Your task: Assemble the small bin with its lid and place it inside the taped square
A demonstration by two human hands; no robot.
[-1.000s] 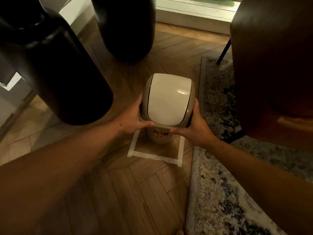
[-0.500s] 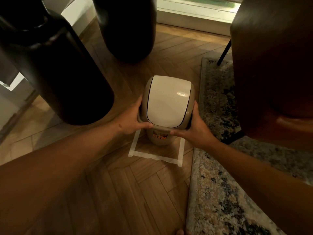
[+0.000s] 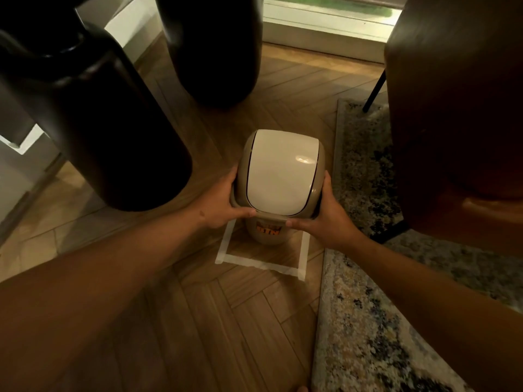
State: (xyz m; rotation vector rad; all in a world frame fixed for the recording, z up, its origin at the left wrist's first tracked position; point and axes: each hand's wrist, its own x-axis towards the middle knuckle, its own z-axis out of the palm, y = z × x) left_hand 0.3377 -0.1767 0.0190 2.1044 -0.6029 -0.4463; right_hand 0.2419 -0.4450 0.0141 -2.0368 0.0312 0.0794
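A small tan bin (image 3: pixel 267 233) with an orange label stands within the white taped square (image 3: pixel 259 265) on the wooden floor. Its lid (image 3: pixel 280 172), tan-rimmed with a cream swing flap, sits on top of the bin. My left hand (image 3: pixel 223 203) grips the lid's left side with the thumb along its front edge. My right hand (image 3: pixel 325 219) holds the right side the same way. The far part of the square is hidden behind the bin.
Two large dark vases stand close by, one (image 3: pixel 93 117) at the left and one (image 3: pixel 212 49) behind the bin. A patterned rug (image 3: pixel 368 321) borders the square on the right. A dark wooden cabinet (image 3: pixel 458 108) rises at the right.
The bin and lid have sunk slightly lower in view, toward the floor within the square. Both hands keep the same hold on the lid.
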